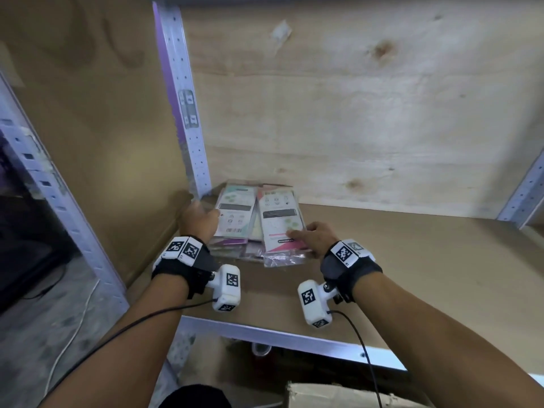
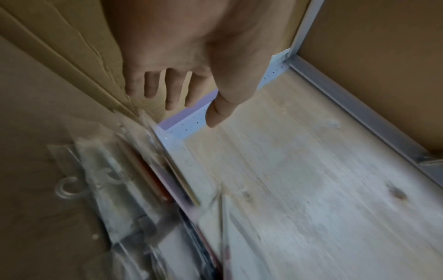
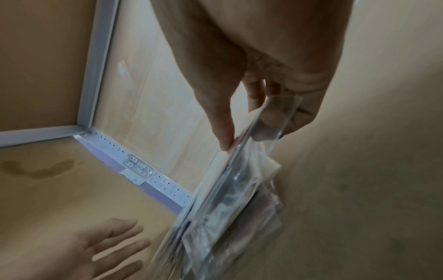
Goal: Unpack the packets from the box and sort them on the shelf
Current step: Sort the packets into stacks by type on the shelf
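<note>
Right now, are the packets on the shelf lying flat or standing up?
Lying flat. The packets are stacked face up on the shelf board in the back left corner; the right hand pinches the top one's near end.

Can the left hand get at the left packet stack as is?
Probably yes. The left hand is open, right beside the left packet stack, in the gap between it and the cardboard side wall; nothing lies between. The right hand pinches only the right-hand packets.
</note>
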Available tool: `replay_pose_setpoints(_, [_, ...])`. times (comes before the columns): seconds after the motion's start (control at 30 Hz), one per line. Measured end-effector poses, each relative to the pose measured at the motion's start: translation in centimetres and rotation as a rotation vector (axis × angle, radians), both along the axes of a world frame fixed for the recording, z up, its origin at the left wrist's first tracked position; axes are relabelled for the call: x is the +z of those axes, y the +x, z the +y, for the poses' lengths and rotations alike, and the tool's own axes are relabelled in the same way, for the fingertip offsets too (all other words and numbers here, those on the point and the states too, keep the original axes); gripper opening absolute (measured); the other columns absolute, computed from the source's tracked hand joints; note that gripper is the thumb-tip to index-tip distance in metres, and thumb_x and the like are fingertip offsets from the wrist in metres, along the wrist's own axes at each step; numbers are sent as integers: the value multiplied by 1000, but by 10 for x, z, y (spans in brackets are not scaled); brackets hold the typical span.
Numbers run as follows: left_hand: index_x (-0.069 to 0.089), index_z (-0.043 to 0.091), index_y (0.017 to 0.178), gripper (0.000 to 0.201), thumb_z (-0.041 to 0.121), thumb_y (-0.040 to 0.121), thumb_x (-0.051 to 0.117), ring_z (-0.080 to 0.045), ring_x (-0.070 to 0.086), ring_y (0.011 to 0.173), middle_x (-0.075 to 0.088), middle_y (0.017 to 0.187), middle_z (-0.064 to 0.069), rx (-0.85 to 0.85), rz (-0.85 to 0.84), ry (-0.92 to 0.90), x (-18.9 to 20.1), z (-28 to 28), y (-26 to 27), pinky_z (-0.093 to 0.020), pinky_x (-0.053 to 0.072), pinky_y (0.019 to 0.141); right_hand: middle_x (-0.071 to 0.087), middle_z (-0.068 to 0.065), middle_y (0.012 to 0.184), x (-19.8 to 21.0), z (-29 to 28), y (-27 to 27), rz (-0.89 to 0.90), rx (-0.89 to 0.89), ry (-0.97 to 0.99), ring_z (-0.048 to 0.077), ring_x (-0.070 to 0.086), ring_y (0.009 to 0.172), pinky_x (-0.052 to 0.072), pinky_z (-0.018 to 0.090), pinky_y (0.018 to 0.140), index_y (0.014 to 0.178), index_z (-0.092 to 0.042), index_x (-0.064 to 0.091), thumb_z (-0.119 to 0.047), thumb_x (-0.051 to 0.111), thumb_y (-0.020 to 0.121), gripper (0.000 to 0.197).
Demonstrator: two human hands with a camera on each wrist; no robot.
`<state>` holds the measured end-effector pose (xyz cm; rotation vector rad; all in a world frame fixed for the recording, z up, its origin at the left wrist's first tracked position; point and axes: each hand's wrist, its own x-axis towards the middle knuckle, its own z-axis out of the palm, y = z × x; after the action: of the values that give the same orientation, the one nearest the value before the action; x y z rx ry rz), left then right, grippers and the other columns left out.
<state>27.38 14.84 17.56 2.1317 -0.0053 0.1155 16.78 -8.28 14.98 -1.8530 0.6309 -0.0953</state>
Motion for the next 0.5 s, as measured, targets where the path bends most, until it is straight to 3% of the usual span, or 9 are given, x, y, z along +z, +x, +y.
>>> replay_pose_setpoints(0.17, [57, 10, 136, 45, 10, 91, 55, -38, 53, 127, 61, 136, -15, -16, -77, 25, 12, -18, -40, -45, 45, 108, 72, 20, 110, 7, -8, -38, -31, 37, 86, 41, 69, 103, 55, 56, 91, 91, -13, 54, -24, 77, 84, 27])
replay_pose_setpoints(0.23, [55, 12, 141, 51, 5, 90, 55, -37, 48, 134, 57, 142, -15, -77, -128, 54, 11, -32, -59, -44, 40, 114, 69, 25, 113, 11, -12, -58, -79, 33, 180, 44, 68, 103, 52, 60, 93, 104, -5, 55, -14, 73, 87, 27])
replay_pose_setpoints(0.27, [51, 14, 146, 57, 2, 89, 54, -36, 42, 139, 52, 148, -15, -113, -133, 72, 10, -40, -71, -42, 36, 117, 69, 25, 113, 14, -16, -68, -114, 20, 234, 42, 69, 98, 54, 58, 90, 115, 0, 53, -9, 72, 88, 35])
replay_pose_setpoints(0.33, [43, 18, 152, 68, -4, 88, 53, -34, 33, 144, 43, 154, -13, -208, -130, 126, 8, -58, -93, -39, 31, 120, 68, 20, 102, 20, -22, -88, -197, -13, 326, 33, 68, 82, 57, 46, 73, 130, 0, 46, -4, 70, 88, 49])
replay_pose_setpoints(0.4, [40, 23, 153, 75, -7, 87, 59, -34, 31, 143, 40, 154, -12, -325, -124, 179, 8, -75, -113, -39, 34, 118, 67, 16, 93, 32, -28, -109, -275, -34, 388, 28, 65, 73, 54, 36, 61, 134, -11, 43, -3, 68, 90, 51])
replay_pose_setpoints(0.5, [44, 25, 152, 74, 0, 86, 69, -33, 34, 142, 43, 153, -10, -473, -203, 332, 15, -95, -140, -46, 34, 117, 66, 11, 93, 57, -35, -143, -367, -38, 442, 23, 66, 69, 57, 34, 60, 128, -15, 51, -5, 61, 94, 37])
